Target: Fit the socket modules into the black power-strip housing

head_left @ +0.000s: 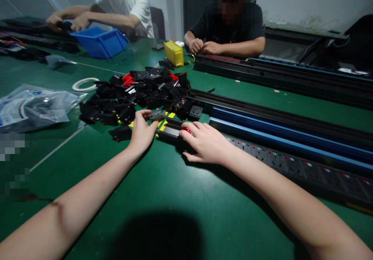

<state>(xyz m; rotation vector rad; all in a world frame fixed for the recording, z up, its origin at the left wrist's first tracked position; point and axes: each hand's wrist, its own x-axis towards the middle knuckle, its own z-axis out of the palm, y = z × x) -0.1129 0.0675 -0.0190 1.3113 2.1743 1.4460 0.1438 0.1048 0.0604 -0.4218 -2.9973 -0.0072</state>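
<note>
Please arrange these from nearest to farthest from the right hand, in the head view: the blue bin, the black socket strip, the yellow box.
From the right hand:
1. Black socket strip: under its fingers, running off to the right.
2. Yellow box: farther across the table, slightly left.
3. Blue bin: far left.

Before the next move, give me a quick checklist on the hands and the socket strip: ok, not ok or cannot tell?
1. Right hand on the socket strip: ok, fingers at the red part.
2. Left hand gripping the dark piece at its fingers: cannot tell.
3. Whole strip visible: not ok, the right hand covers part and one end leaves the picture.
4. Loose black modules well away from the left hand: not ok, they crowd close.
5. Co-workers' hands clear: ok, across the table.
</note>
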